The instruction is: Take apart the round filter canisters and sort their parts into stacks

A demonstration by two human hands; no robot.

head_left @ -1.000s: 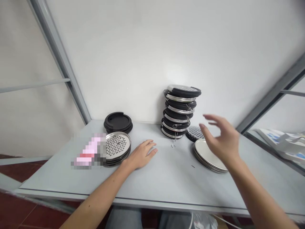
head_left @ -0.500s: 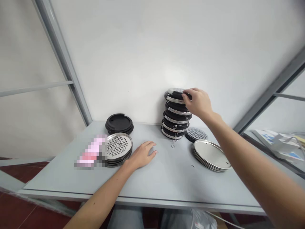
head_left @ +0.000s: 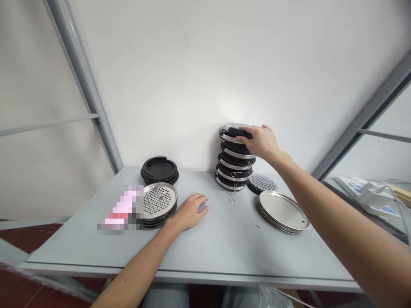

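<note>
A tall stack of round black-and-silver discs (head_left: 236, 161) stands against the wall, with small wire rings hanging from its side. My right hand (head_left: 261, 141) holds the edge of the topmost disc (head_left: 233, 127), fingers over its upper face and thumb at the rim. This disc sits on the stack, its top partly covered by the fingers. My left hand (head_left: 192, 210) rests on the table, fingers stretched out, holding nothing. Just left of it is a pile of perforated metal discs (head_left: 159, 201). Black notched rings (head_left: 159, 169) are piled behind those.
Plain silver plates (head_left: 284, 209) are stacked at the right, partly behind my right forearm. A dark disc with a holed top (head_left: 262, 183) lies behind them. A pixelated pink item (head_left: 120, 209) is at the left. Metal frame bars (head_left: 90, 90) flank the grey table (head_left: 218, 252).
My right hand has shifted slightly left and down with the top disc, which now sits more squarely on the stack. My left hand stays on the table. The view has tilted a little.
</note>
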